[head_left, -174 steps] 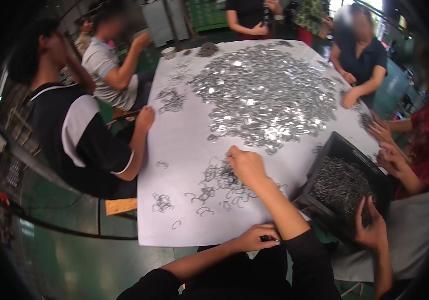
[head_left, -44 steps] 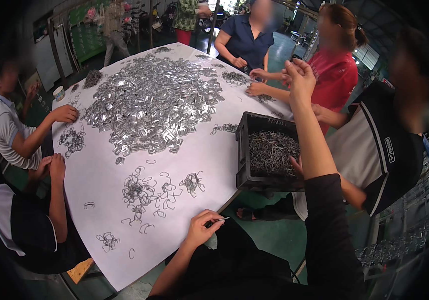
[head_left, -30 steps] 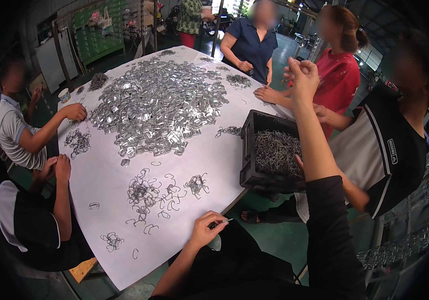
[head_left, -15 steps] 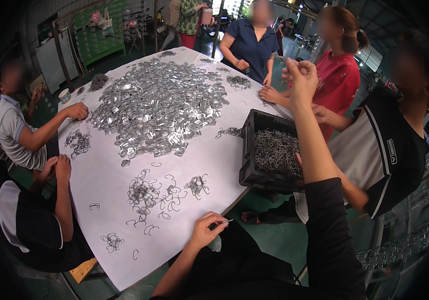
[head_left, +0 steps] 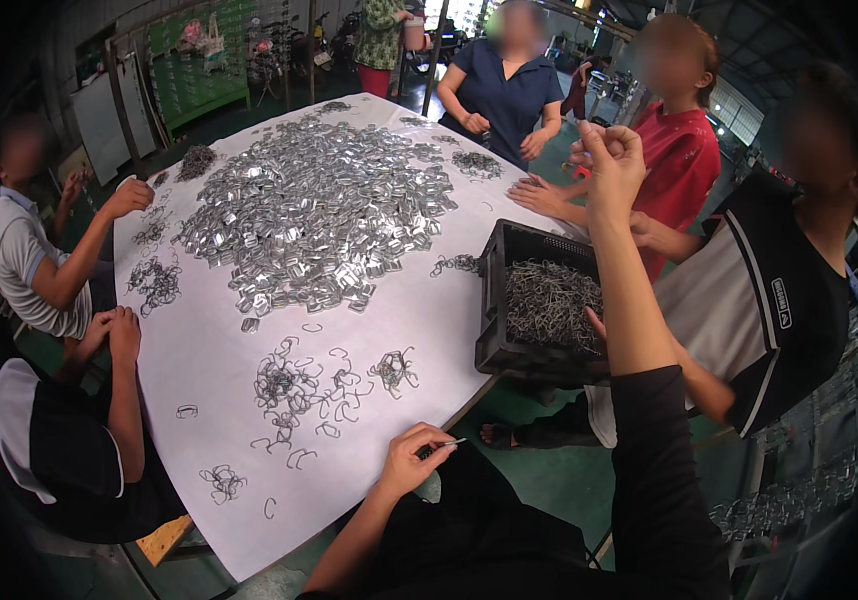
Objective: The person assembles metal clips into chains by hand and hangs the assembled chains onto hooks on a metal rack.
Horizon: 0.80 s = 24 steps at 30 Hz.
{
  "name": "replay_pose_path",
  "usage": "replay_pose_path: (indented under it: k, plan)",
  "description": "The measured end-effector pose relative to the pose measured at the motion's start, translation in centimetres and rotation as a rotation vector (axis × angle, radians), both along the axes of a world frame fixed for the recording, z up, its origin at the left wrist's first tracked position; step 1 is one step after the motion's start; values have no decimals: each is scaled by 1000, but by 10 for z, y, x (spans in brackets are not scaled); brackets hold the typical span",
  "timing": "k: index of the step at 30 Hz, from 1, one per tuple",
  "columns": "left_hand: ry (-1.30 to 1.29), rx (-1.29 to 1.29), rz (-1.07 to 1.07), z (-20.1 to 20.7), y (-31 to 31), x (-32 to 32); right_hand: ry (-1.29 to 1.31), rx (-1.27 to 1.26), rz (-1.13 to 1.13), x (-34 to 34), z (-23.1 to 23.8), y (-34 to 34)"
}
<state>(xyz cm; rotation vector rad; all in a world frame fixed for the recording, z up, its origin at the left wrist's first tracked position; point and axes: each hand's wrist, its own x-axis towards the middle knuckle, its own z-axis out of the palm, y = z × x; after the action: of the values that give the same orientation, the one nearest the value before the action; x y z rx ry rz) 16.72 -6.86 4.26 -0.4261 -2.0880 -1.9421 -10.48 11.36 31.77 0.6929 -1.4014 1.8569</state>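
Observation:
Just off the table's near edge, my left hand (head_left: 417,456) is closed in a pinch on a small thin metal piece (head_left: 457,441); its pale tip pokes out to the right. My right hand (head_left: 611,168) is raised high on the right with bent fingers pressed together. What it holds, if anything, is too small to make out. Several bent wire hooks (head_left: 284,385) lie tangled beyond my left hand, with a smaller hook cluster (head_left: 393,372) beside them. Behind my right forearm stands a black crate (head_left: 494,335) filled with wire hooks (head_left: 549,305).
A large heap of shiny flat metal pieces (head_left: 329,210) covers the middle of the white table (head_left: 184,350). More hooks (head_left: 154,284) lie along its left side. Co-workers stand or sit around it, including a person in red (head_left: 677,165) and one in black and grey (head_left: 749,270).
Both my hands keep nearly the same place and grip. The far-left co-worker's hand has lifted away from the heap. Across the table, the person in dark blue has shifted their hands.

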Motion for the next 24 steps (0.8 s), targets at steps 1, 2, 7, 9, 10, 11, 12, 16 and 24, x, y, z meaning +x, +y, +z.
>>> replay_pose_path:
  k: [1,2,7,9,10,11,12,16,24]
  plan:
    - [-1,2,0,0,0,0,-2,0,-7,0,0,0]
    - [-5,8,-4,0,0,0,-5,0,-15,0,-1,1]
    - [-15,21,-7,-2,0,0,-21,6,-45,6,-1,-3]
    - [-14,19,-9,-1,-1,0,-20,4,-37,7,0,-4]
    - [-12,18,-7,0,-1,1,-16,5,-33,8,0,-5]
    - [-7,13,-3,1,-2,1,-13,7,-28,8,1,-5]
    - [-4,10,-6,1,-1,1,-12,10,-30,7,0,-3]
    - [1,-10,-4,0,0,-1,-37,27,-36,8,-2,1]
    - [-27,0,-6,-1,0,0,-38,33,-47,5,-4,-2]
